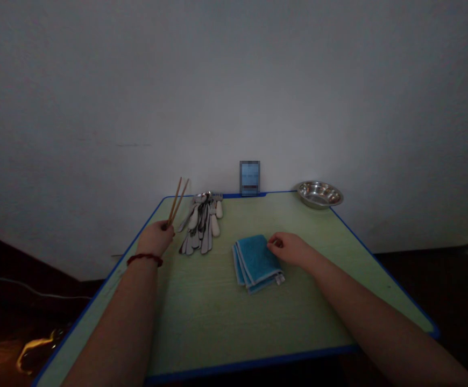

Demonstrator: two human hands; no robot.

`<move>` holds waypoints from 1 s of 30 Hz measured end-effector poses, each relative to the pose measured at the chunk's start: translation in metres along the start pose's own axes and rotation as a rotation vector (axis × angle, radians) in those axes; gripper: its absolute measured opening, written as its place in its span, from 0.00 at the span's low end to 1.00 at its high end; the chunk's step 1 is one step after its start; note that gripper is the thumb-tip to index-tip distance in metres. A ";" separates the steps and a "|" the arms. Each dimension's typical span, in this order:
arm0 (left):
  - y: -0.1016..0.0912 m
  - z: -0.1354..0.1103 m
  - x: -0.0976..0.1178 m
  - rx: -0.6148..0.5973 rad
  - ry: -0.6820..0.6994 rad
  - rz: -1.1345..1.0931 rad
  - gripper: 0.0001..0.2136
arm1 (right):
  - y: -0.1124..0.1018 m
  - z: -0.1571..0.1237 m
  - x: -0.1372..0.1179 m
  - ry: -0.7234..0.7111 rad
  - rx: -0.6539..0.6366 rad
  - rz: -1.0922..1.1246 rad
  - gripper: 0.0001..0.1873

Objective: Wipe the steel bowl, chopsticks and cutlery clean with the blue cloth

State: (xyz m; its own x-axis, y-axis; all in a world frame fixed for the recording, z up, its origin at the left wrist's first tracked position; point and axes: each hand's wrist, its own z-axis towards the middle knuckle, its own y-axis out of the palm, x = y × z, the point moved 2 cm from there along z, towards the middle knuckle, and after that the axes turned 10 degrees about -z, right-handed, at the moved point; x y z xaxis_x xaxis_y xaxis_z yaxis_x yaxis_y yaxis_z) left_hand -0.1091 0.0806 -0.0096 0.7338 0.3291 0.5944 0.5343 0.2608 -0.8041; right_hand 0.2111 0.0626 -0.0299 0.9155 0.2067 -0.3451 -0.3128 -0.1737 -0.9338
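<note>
My left hand is closed around a pair of wooden chopsticks, which point up and away over the left part of the table. Just right of that hand lies a pile of metal cutlery with pale handles. My right hand rests at the right edge of a folded blue cloth in the middle of the table, its fingers pinched at the cloth's upper corner.
The table is pale green with a blue rim and stands against a grey wall. A steel bowl sits at the far right corner. A small blurred card leans on the wall at the back edge.
</note>
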 end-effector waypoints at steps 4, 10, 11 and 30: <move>0.000 0.001 0.000 -0.001 0.000 0.034 0.15 | 0.000 0.000 0.000 -0.005 -0.006 -0.002 0.13; -0.003 -0.002 0.003 -0.009 -0.005 0.113 0.15 | -0.001 0.000 -0.001 -0.009 -0.006 -0.009 0.13; -0.004 -0.002 0.003 -0.011 -0.007 0.125 0.15 | -0.001 0.000 -0.001 -0.006 -0.010 -0.009 0.13; 0.006 0.005 -0.008 -0.071 -0.054 0.363 0.18 | 0.000 -0.001 -0.002 -0.004 -0.013 -0.009 0.13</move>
State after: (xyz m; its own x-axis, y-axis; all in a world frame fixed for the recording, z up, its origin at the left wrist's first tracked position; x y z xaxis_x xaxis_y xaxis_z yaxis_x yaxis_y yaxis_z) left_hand -0.1135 0.0843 -0.0193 0.8584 0.4369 0.2689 0.2725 0.0558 -0.9605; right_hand 0.2098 0.0615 -0.0290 0.9171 0.2124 -0.3374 -0.3014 -0.1844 -0.9355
